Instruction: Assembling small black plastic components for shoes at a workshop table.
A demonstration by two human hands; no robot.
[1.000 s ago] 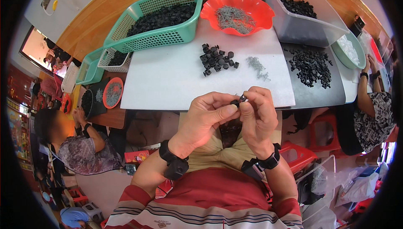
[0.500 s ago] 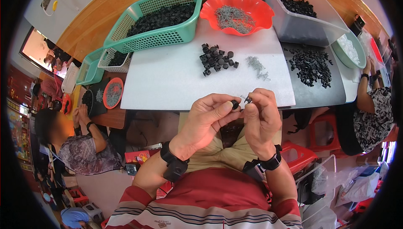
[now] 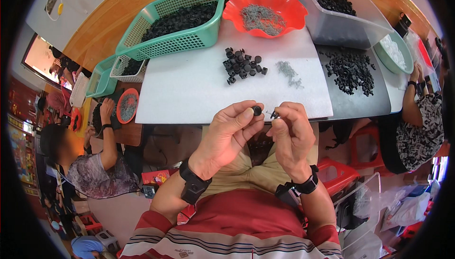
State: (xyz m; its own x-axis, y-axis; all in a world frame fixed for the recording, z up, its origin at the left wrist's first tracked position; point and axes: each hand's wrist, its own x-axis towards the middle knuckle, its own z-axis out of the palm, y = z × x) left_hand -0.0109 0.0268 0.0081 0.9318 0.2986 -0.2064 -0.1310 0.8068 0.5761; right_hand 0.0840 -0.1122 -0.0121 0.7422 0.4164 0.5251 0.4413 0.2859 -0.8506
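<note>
Close to the table's near edge, my left hand (image 3: 231,131) pinches a round black plastic cap (image 3: 257,110) between thumb and forefinger. A small gap separates it from my right hand (image 3: 293,133), whose thumb and fingers close on a small black plastic part (image 3: 274,115). A thin metal screw or pin (image 3: 268,112) points from that part toward the cap; whether it is fixed in it I cannot tell. Beyond my hands, a pile of black caps (image 3: 244,64) and a smaller heap of grey metal screws or pins (image 3: 289,74) lie on a white sheet (image 3: 185,88).
At the back stand a green basket (image 3: 173,45) of black parts, a red scalloped bowl (image 3: 232,10) of metal pieces and a clear bin (image 3: 341,36). Small black parts (image 3: 350,74) cover a dark mat at right. Co-workers sit on the left (image 3: 102,173) and right (image 3: 422,131).
My left hand has drawn slightly left, and its cap is turned more toward view. My right hand has shifted a little left and down. The left co-worker's hand has reached forward.
</note>
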